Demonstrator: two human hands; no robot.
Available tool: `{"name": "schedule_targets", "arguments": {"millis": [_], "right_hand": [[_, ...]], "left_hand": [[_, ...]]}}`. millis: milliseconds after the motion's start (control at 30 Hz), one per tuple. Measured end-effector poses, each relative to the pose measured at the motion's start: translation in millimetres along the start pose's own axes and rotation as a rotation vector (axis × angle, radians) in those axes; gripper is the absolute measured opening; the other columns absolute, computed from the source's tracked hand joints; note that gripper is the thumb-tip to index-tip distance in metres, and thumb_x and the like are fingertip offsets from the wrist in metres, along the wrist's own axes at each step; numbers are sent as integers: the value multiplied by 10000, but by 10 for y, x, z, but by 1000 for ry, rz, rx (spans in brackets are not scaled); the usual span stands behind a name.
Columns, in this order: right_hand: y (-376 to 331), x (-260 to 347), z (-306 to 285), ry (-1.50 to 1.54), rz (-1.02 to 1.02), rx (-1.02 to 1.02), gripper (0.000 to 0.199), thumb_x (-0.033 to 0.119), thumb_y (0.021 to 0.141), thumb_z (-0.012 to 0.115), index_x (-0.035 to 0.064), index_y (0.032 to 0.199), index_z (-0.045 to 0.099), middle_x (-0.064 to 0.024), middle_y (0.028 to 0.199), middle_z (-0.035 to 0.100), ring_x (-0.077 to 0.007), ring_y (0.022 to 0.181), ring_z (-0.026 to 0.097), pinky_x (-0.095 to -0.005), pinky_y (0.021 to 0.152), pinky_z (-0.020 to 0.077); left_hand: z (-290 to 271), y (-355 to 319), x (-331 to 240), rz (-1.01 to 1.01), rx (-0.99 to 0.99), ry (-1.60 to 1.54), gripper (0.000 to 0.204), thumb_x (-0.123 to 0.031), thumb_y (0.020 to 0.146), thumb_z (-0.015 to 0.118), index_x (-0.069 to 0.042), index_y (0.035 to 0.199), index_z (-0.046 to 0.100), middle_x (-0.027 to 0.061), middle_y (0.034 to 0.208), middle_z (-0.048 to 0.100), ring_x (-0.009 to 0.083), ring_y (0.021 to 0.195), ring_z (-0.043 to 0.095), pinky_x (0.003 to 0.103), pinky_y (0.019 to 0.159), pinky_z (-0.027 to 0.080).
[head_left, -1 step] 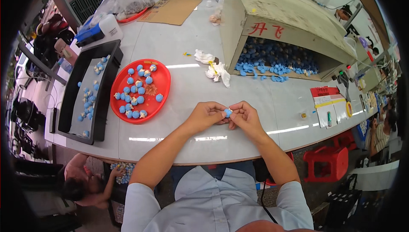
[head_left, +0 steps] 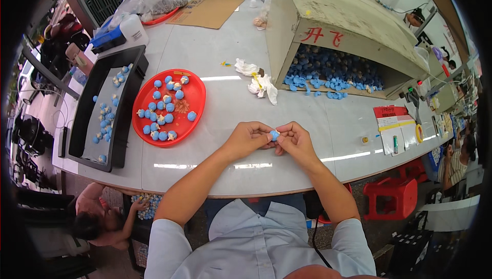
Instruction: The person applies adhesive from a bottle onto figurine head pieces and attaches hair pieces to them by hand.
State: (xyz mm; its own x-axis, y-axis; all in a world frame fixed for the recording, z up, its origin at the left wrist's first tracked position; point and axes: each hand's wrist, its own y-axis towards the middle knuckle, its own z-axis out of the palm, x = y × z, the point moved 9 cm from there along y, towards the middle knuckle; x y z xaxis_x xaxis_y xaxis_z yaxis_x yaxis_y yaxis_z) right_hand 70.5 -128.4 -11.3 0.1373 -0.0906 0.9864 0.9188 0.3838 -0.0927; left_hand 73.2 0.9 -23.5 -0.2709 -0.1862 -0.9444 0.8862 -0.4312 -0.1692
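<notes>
A small round blue piece with a whitish spot (head_left: 274, 135) is pinched at fingertip height over the near middle of the table. My left hand (head_left: 249, 139) grips it from one side with thumb and fingers. From the other side my right hand (head_left: 297, 143) closes on the same piece, its thumb and forefinger meeting the left fingertips. Left of my hands, a round red tray (head_left: 198, 92) holds several blue balls with cream-coloured bits. Farther left, more such balls lie in a long black tray (head_left: 134, 81).
An open-fronted metal box (head_left: 333, 17) at the far right contains a heap of blue pieces (head_left: 335, 68). Crumpled tissue (head_left: 264, 88) lies beside it. Cardboard (head_left: 207, 13) rests at the back, papers (head_left: 392, 120) at right. Below the table are a red stool (head_left: 392, 197) and another person (head_left: 102, 215).
</notes>
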Motion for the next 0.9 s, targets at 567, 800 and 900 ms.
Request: {"name": "schedule_targets", "arguments": {"millis": [567, 800, 900], "right_hand": [[-4, -11, -10, 46, 14, 7, 232, 58, 913, 607, -35, 1105, 516, -93, 874, 622, -104, 682, 613, -235, 608, 514], [-93, 275, 80, -352, -375, -55, 257, 64, 838, 719, 11, 1055, 592, 4, 752, 559, -55, 615, 502, -214, 542, 424], [-184, 325, 81, -608, -484, -193, 292, 85, 755, 799, 31, 979, 619, 2, 688, 538, -69, 565, 493, -228, 495, 406]], "left_hand": [[28, 15, 27, -4, -7, -16, 238, -98, 929, 628, 65, 1102, 629, 138, 1005, 688, 163, 902, 680, 267, 815, 567], [119, -1, 39, -61, 200, -58, 366, -305, 996, 531, 20, 1129, 633, 100, 1014, 679, 152, 843, 671, 268, 740, 560], [104, -3, 74, -57, 140, -71, 406, -347, 1000, 515, 15, 1159, 606, 95, 1020, 667, 148, 864, 664, 264, 758, 558]]}}
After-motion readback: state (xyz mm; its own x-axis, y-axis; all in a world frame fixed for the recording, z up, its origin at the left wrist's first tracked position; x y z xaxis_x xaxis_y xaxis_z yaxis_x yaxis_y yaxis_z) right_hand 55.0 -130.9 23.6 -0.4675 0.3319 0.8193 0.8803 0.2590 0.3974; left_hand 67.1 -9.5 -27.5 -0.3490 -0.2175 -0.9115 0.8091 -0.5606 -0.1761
